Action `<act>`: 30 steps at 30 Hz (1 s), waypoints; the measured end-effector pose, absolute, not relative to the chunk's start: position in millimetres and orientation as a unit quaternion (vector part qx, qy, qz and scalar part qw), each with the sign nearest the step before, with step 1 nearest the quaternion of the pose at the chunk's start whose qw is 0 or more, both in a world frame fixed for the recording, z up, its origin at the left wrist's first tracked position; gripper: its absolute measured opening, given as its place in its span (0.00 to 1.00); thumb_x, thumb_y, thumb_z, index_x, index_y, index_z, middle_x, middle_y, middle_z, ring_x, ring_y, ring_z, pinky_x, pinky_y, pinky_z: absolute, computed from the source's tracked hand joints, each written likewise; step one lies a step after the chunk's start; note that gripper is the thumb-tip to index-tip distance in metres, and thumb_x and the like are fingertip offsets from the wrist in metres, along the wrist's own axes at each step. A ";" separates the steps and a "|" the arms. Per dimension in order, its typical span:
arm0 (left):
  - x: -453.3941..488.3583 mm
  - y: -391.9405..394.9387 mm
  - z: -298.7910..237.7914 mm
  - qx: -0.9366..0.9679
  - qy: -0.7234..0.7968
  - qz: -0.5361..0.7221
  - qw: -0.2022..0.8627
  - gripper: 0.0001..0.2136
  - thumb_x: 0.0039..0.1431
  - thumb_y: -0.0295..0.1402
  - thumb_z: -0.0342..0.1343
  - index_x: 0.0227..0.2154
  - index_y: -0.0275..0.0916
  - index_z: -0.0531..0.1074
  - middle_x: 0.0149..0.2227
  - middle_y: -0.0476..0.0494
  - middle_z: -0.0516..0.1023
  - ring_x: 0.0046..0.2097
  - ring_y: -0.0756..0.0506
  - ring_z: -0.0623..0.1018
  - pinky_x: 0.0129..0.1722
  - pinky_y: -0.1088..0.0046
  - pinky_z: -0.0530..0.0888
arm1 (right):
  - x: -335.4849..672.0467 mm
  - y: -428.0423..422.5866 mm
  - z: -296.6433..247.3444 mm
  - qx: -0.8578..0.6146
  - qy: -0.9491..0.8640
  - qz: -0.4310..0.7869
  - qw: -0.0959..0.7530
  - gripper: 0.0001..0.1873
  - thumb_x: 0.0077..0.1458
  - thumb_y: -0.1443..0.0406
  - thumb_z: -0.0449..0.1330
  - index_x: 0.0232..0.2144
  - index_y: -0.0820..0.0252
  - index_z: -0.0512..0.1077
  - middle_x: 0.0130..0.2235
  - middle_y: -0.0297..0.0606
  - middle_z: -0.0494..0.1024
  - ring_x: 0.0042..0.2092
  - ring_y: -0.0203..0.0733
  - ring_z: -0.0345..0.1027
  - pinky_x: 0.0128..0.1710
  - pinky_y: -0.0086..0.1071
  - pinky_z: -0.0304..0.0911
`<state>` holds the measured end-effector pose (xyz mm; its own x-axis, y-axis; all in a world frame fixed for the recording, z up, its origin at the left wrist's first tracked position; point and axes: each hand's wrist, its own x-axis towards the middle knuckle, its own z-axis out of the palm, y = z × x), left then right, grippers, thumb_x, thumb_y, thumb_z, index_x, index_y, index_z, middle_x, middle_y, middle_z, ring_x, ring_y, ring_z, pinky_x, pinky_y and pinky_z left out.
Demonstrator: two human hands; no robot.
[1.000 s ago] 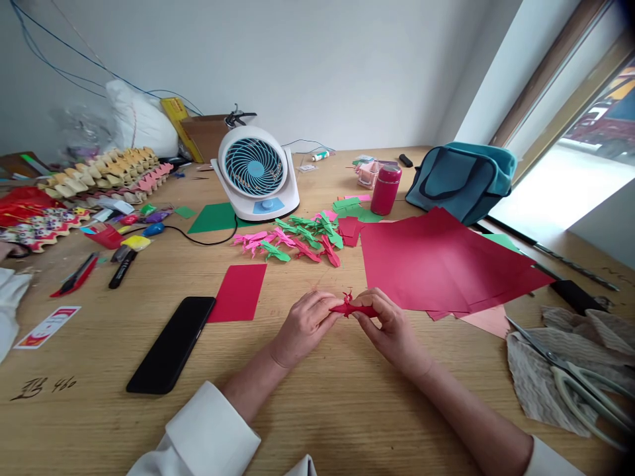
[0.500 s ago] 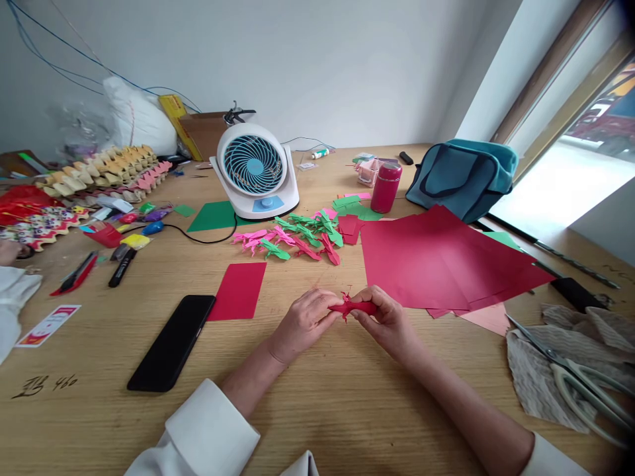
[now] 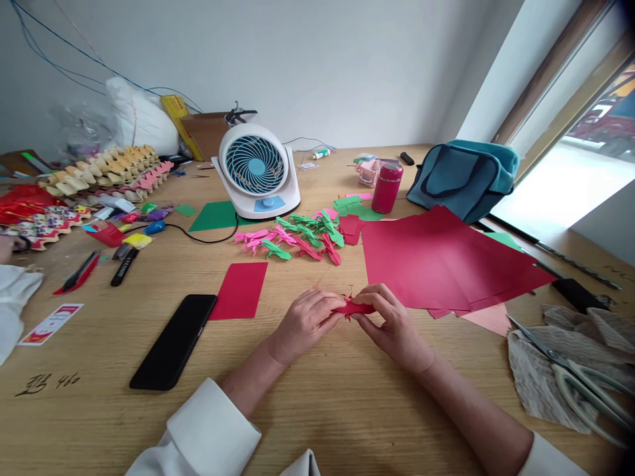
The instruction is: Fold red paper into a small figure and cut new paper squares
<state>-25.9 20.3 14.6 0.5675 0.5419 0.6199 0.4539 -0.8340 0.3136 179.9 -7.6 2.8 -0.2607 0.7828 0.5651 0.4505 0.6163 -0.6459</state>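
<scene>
A small folded red paper figure (image 3: 355,307) is pinched between both my hands just above the wooden table (image 3: 317,410). My left hand (image 3: 303,323) grips its left end with closed fingers. My right hand (image 3: 393,326) curls round its right end. A small red paper rectangle (image 3: 239,290) lies to the left of my hands. Large red paper sheets (image 3: 446,261) are spread to the right. A row of folded pink, green and red paper figures (image 3: 297,239) lies further back.
A black phone (image 3: 173,340) lies at the left. A white and blue desk fan (image 3: 256,171) stands at the back, with a red bottle (image 3: 387,188) and a teal bag (image 3: 464,177) to its right. Scissors (image 3: 570,380) rest on a cloth at the right. Another person's sleeve (image 3: 12,307) shows at the left edge.
My fingers have shifted slightly on the red paper figure, which stays in the same spot between both hands. Nothing else on the table has moved.
</scene>
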 end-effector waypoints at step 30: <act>-21.4 21.1 7.8 0.845 0.322 0.391 0.171 0.06 0.61 0.27 0.56 0.41 0.40 0.74 0.38 0.45 0.80 0.42 0.47 0.79 0.46 0.69 0.75 | 179.0 -4.4 -8.0 -0.424 -0.736 0.291 0.440 0.12 0.60 0.66 0.58 0.47 0.55 0.73 0.41 0.40 0.74 0.42 0.42 0.71 0.43 0.36 0.68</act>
<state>-21.4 21.1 7.8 0.4872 0.6787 0.5496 0.4108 -0.7334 0.5416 179.0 -4.4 -8.0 -0.2534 0.8804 0.4009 0.3693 0.4711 -0.8010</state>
